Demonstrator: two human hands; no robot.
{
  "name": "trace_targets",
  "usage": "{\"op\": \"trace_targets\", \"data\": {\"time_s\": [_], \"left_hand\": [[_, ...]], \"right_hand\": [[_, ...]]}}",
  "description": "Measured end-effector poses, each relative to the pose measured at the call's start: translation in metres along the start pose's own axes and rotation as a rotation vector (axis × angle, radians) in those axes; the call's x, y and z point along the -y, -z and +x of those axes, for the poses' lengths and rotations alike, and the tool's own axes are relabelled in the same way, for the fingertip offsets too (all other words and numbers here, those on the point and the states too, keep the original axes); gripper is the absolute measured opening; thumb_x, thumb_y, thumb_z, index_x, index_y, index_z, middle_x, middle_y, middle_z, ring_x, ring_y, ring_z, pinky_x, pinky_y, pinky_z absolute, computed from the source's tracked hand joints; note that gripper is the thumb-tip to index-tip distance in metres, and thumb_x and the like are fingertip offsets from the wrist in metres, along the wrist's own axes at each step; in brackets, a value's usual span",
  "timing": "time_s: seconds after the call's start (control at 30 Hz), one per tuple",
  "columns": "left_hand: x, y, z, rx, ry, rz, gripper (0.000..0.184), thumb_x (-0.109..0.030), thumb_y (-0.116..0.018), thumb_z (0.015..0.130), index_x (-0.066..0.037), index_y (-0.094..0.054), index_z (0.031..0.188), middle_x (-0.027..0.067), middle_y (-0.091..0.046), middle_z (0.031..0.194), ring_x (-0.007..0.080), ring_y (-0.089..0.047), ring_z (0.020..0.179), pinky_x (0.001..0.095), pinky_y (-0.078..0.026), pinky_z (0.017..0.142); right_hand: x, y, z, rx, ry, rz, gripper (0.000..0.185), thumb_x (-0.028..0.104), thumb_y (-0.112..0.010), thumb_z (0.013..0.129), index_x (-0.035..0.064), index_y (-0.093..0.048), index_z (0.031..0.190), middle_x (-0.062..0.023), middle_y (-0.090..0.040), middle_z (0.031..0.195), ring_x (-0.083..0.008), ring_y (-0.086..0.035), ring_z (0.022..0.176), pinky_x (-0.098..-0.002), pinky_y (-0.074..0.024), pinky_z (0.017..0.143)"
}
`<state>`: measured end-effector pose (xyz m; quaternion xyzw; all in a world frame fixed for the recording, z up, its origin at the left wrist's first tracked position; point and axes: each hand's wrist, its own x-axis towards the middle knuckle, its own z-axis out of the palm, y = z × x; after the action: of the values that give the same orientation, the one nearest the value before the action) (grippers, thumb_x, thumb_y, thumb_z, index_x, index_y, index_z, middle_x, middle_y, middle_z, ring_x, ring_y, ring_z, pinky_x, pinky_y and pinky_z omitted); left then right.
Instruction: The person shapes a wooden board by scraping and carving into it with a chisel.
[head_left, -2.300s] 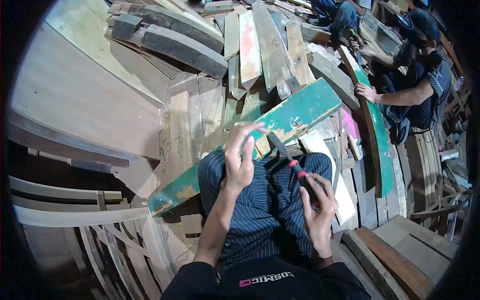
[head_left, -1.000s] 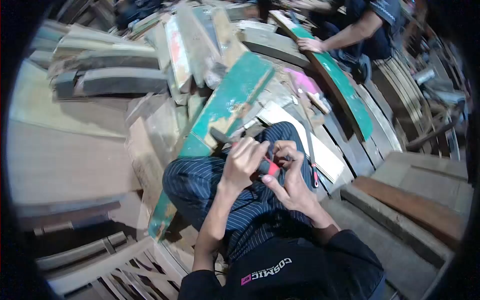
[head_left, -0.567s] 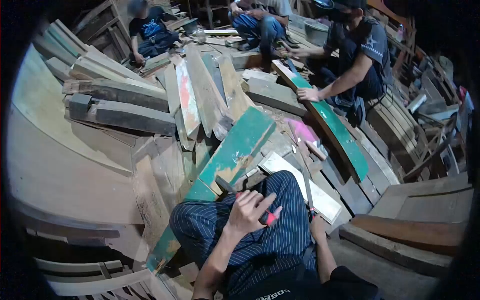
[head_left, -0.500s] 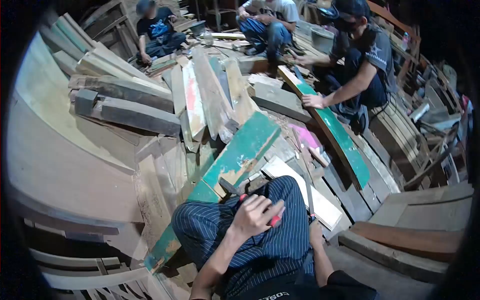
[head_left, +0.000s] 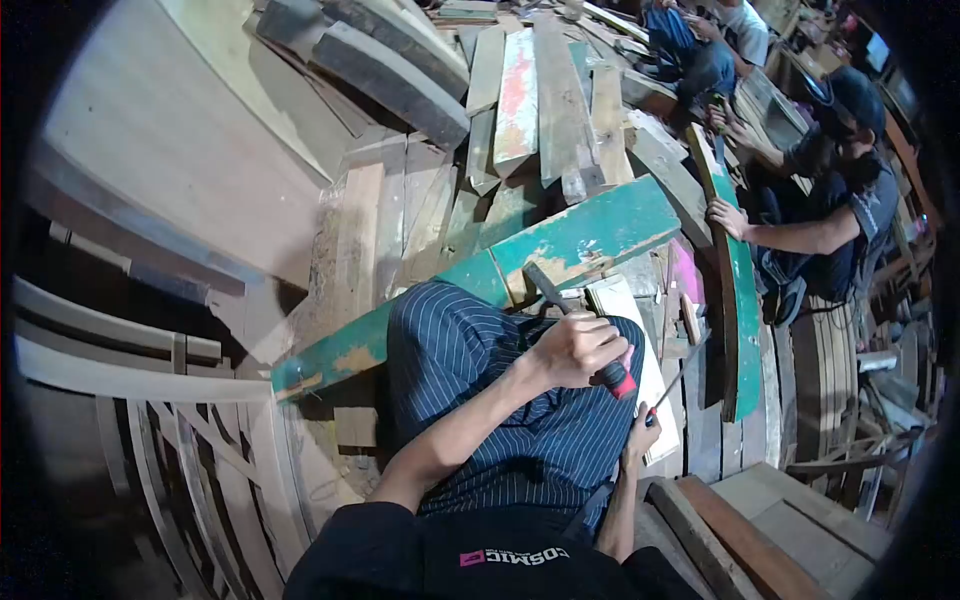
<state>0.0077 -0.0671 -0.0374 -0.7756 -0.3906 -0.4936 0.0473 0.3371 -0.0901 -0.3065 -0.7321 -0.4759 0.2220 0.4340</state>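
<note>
My left hand (head_left: 578, 350) is closed around a chisel-like tool with a red-and-black handle. Its flat grey blade (head_left: 543, 283) points away from me, over the green board (head_left: 590, 228); I cannot tell whether it touches. That board has chipped paint and lies slantwise in front of my knees. Low beside my right thigh, my right hand (head_left: 642, 436) grips a long thin-bladed tool (head_left: 685, 375) with a red-and-black handle, its blade angled up to the right. Under it lies a pale white board (head_left: 655, 400).
Loose planks and beams (head_left: 560, 110) are piled ahead. A person (head_left: 835, 190) at right holds another green board (head_left: 742, 330); a second person (head_left: 700, 50) sits farther back. Wooden frames (head_left: 110, 375) stand at left, more boards (head_left: 760, 540) at lower right.
The view has turned, so the surroundings sit differently. My left hand has shifted toward my right knee with its tool. The right-hand tool now leans to the right instead of pointing straight ahead.
</note>
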Motion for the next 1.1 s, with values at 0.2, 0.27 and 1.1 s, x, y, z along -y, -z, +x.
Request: {"op": "trace_targets", "data": {"time_s": [0.2,0.27,1.1], "left_hand": [[0.002,0.001,-0.003,-0.009,-0.006,-0.081,0.018,-0.016,-0.078,0.073,-0.009,-0.062,0.074,0.0036,-0.058,0.065,0.0206,-0.063,0.058,0.0348,-0.050,0.056],[0.003,0.003,-0.003,-0.003,-0.013,-0.079,0.016,-0.016,-0.078,0.075,-0.010,-0.063,0.075,0.0021,-0.060,0.065,0.0196,-0.065,0.059,0.0348,-0.052,0.057],[0.010,-0.002,-0.005,0.043,0.016,-0.094,0.017,-0.019,-0.078,0.077,-0.012,-0.063,0.078,0.0028,-0.062,0.066,0.0210,-0.067,0.060,0.0339,-0.052,0.056]], "right_hand": [[0.136,0.028,-0.003,0.228,0.012,0.419,0.034,0.027,-0.063,0.108,0.0046,-0.054,0.083,0.0050,-0.047,0.066,-0.0038,-0.041,0.057,-0.0251,-0.0323,0.050],[0.209,0.031,-0.033,0.210,0.051,0.509,0.030,0.024,-0.061,0.108,0.0041,-0.055,0.087,0.0031,-0.051,0.070,-0.0056,-0.044,0.060,-0.0259,-0.0338,0.054],[0.148,0.003,-0.102,0.234,0.509,0.275,0.067,0.065,-0.044,0.106,-0.0013,-0.052,0.095,-0.0077,-0.052,0.082,-0.0155,-0.045,0.070,-0.0309,-0.0369,0.064]]}}
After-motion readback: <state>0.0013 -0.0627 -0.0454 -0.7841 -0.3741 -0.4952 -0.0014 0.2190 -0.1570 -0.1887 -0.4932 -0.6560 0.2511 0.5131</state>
